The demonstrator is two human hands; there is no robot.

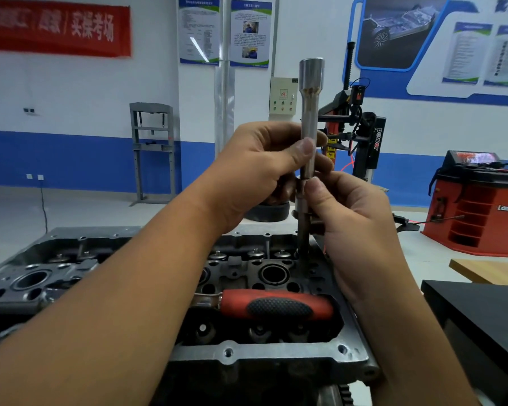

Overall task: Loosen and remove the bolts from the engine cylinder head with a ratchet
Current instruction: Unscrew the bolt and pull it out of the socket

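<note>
Here, both hands hold a long steel socket extension [309,118] upright over the engine cylinder head [247,356], near its far right corner. The left hand [255,174] wraps around the shaft, thumb pressed to it; the right hand [355,218] pinches the lower joint, where a bolt [303,232] hangs just above its hole. The red-handled ratchet [276,306] lies across the head's near side.

Hands: two, left [247,177] and right [349,212]
Extension bars: one [309,118], upright between the fingers of both hands
Ratchets: one [276,306], lying below the fingers
Cylinder heads: one [261,356]
Posters: two [199,30], [250,33], beyond the fingers
</note>
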